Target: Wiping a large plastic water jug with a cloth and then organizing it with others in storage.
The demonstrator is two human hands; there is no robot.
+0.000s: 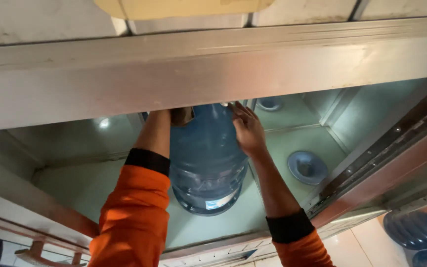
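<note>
A large blue water jug (pixel 206 160) stands inside a metal cabinet compartment (pixel 292 143), its top hidden behind the cabinet's upper edge. My right hand (pixel 247 129) lies flat against the jug's upper right side, fingers spread. My left hand (pixel 180 116) reaches up along the jug's left shoulder and is mostly hidden behind the metal edge; only the wrist and part of the hand show. Both arms wear orange sleeves with black cuffs.
A blue round cap-like disc (pixel 307 167) lies on the cabinet floor right of the jug, another (pixel 270 103) further back. The open cabinet door (pixel 396 148) runs along the right. More blue jugs (pixel 421 227) stand on the tiled floor at lower right.
</note>
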